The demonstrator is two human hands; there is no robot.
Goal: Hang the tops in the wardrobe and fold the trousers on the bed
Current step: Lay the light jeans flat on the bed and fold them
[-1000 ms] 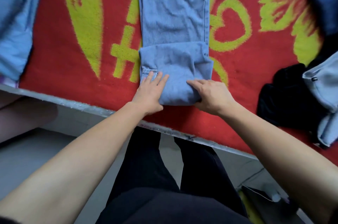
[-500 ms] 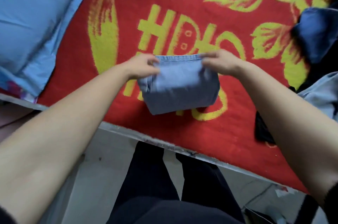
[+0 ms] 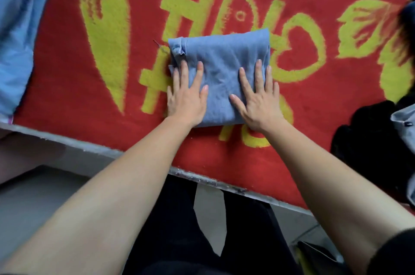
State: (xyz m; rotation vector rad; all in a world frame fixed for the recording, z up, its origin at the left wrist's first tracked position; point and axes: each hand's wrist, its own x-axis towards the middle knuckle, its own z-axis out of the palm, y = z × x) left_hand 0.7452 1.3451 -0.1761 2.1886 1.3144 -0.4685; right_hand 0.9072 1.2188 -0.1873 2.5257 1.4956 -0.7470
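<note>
At the far left I am seeing a blue pillow (image 3: 15,27) lying on the red and yellow blanket (image 3: 67,86) covering the bed (image 3: 78,148). Moving right, the left hand (image 3: 187,99) is lying flat, fingers spread, pressing the left side of the folded blue trousers (image 3: 222,59), which are resting on the blanket near the bed's front edge. The right hand (image 3: 258,101) is pressing their right side likewise, fingers straight and spread. Half a second ago both hands were pinching the bundle's far edge; now they are flattening it. At the far right, dark clothes (image 3: 368,153) are lying heaped beside a grey garment (image 3: 404,137).
</note>
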